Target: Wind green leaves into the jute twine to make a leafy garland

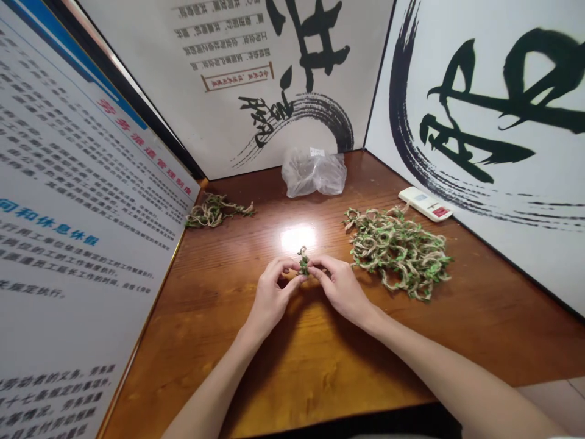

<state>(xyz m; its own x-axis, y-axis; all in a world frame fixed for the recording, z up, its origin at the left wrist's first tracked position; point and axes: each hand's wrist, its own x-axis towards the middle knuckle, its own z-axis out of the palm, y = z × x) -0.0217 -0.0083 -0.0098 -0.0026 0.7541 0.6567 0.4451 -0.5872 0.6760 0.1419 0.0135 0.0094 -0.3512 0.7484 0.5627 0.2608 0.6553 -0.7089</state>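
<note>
Left hand (273, 291): thumb and forefinger were almost closed, pinching the leafy twine piece (303, 263).
Right hand (342, 288): fingertips nearly met, gripping its other side.
Leafy twine piece: was between both hands, over the worktop's (183, 317) middle.
Large twine pile (400, 251): lay toward the right edge.
Small twine pile (212, 212): lay near the back-left corner.
Plastic bag (313, 174): sat by the back edge.

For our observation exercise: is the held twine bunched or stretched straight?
Bunched: the twine forms a compact clump between the left hand and right hand.

Short leafy twine (303, 262), tan and green, bunched, roughly upright between fingers (322, 261)
</note>
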